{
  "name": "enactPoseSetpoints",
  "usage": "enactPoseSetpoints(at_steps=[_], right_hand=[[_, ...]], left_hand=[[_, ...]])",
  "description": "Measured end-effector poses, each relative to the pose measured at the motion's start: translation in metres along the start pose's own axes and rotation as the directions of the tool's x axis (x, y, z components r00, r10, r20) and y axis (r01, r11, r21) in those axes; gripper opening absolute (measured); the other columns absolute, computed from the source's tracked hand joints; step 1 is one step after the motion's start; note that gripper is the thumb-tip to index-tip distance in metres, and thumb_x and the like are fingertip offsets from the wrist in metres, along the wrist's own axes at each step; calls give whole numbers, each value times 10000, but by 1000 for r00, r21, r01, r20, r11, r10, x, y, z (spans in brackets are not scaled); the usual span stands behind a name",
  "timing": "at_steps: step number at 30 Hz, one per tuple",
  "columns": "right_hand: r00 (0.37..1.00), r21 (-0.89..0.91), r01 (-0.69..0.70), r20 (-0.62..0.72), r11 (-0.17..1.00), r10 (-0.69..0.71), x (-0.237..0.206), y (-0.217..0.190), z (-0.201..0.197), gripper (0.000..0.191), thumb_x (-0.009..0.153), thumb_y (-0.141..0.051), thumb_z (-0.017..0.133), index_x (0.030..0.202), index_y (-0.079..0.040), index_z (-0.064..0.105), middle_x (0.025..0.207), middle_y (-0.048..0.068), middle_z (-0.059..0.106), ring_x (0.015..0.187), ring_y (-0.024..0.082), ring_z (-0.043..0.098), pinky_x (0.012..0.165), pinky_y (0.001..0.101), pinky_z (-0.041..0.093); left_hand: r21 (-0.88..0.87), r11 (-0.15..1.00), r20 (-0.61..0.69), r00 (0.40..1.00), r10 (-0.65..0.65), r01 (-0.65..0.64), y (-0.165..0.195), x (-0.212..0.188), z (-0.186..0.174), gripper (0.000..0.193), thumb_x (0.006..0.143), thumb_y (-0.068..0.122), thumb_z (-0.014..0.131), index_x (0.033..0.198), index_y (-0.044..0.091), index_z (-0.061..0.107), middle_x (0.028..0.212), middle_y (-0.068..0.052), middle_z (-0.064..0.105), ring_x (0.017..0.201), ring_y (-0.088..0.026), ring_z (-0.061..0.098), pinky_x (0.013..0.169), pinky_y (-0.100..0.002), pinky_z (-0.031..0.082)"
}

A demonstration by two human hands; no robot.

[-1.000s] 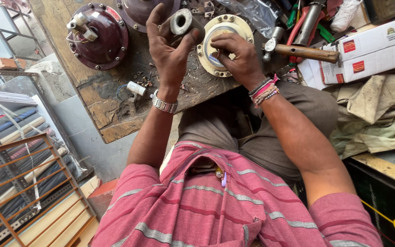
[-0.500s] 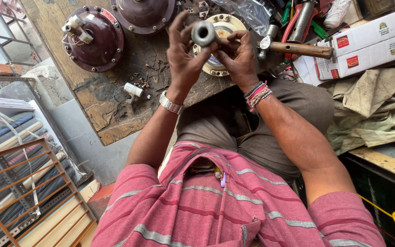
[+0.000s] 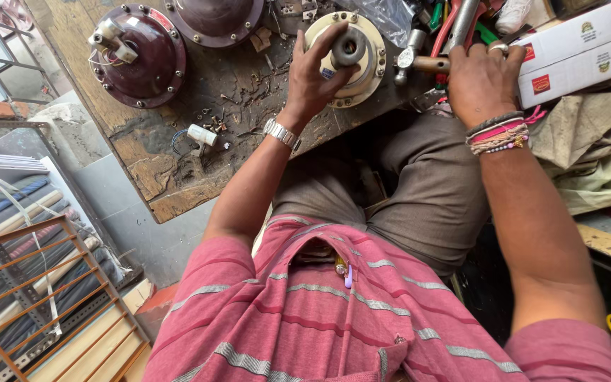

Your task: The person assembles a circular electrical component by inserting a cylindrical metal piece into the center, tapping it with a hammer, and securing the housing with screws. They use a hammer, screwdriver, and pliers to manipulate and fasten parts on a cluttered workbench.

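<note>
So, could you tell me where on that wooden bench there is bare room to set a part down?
The wooden bench is barest at its near corner, below the small white part. Scraps litter the strip between the maroon housing and the left hand. Around the right hand, tools and boxes crowd.

A second ago both hands lay on the cream round housing; half a second ago they had lifted a grey metal bush just above it, pinched between them. Now the left hand alone presses the bush down onto the middle of the housing, while the right hand has gone to the right of the housing and grips the hammer's wooden handle
</note>
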State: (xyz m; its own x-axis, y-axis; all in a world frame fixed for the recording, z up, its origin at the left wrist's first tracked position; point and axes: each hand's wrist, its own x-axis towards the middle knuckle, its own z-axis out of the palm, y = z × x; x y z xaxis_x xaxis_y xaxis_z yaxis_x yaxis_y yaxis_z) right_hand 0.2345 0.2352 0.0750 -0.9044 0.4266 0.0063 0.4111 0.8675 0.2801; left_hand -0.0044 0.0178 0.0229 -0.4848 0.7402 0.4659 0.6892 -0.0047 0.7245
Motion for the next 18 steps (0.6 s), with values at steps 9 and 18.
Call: enactPoseSetpoints(at_steps=[9, 18], right_hand=[[995, 247, -5, 93, 969, -18, -2, -3, -22, 245, 968, -181, 655, 1198, -96, 645, 976, 159, 691, 836, 369, 697, 682, 508, 548], [957, 910, -159, 46, 383, 287, -32, -14, -138, 486, 1013, -224, 698, 1437, -85, 504, 944, 147, 692, 742, 315, 686, 671, 425, 548]], left_hand=[[-258, 936, 53, 971, -232, 238, -8, -1, 1, 643, 886, 256, 899, 1422, 149, 559, 1346, -83, 713, 1258, -231, 714, 1109, -416, 597], [-134, 986, 29, 995, -92, 96, 10, 4, -8, 583, 813, 196, 917, 1302, 109, 612, 1325, -106, 664, 1223, -259, 673, 1067, -382, 560]])
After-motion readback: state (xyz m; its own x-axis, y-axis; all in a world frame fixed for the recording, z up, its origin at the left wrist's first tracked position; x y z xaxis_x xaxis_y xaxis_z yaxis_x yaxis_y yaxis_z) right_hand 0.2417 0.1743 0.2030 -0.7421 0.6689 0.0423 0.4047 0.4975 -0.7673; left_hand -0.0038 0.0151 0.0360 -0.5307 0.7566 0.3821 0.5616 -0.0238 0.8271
